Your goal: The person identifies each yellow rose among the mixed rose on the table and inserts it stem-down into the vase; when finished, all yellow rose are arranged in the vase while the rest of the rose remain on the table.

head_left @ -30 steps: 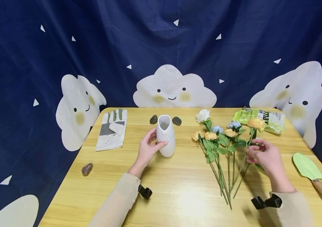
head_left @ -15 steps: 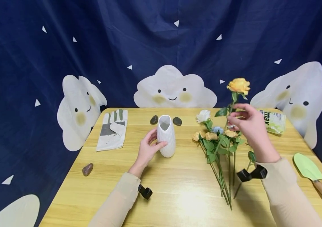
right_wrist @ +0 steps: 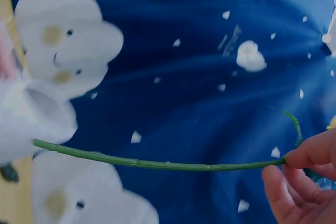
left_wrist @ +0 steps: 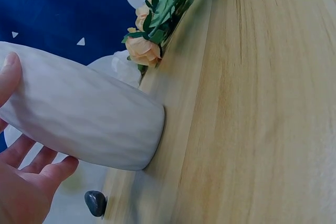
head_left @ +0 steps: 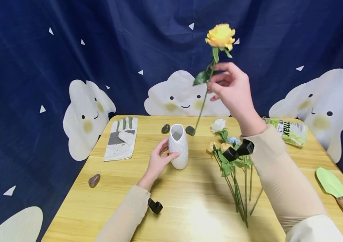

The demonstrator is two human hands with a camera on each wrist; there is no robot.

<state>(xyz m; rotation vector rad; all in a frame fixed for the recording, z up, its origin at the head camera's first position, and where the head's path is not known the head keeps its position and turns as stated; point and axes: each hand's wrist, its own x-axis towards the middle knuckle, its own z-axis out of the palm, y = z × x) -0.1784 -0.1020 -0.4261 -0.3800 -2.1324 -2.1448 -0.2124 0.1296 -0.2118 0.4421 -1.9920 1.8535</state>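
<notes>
A white textured vase with a slanted, heart-shaped mouth stands upright on the wooden table. My left hand holds it from the left side, thumb in front; the left wrist view shows fingers on both sides of the vase. High over the table, my right hand pinches a yellow rose by its green stem, just under a leaf. The bloom points up and the stem slants down to the left. In the right wrist view, the cut end of the stem overlaps the rim of the vase.
More artificial roses lie right of the vase, including a white rose, partly hidden by the right arm. Farther right are a green-and-white bag and a green trowel. A work glove and a brown stone lie left; dark stones sit behind the vase.
My right hand has lifted the yellow rose off the pile of flowers and carried it up and left toward the vase. The left hand stays on the vase, which stands where it was.
</notes>
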